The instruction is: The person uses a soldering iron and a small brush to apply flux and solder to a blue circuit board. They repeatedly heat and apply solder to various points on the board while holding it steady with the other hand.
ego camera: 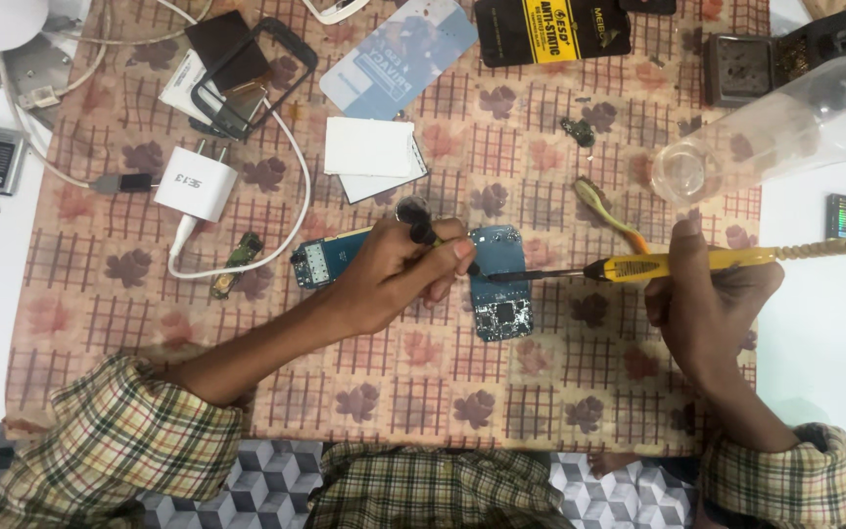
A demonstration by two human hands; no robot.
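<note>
While the right hand grips the soldering iron, its tip meets the circuit board.

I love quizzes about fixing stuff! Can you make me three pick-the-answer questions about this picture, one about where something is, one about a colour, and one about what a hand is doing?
1. Where does the white charger plug lie?
A. left of the circuit board
B. on the circuit board
C. inside the clear bottle

2. What colour is the soldering iron handle?
A. green
B. yellow
C. white

3. What is the left hand doing?
A. lying flat and empty
B. gripping a thin dark tool
C. holding the bottle

Answers:
1. A, the plug sits on the patterned cloth far left of the board.
2. B, the handle in the right hand is yellow.
3. B, its fingers close round the tool over the board.
</note>
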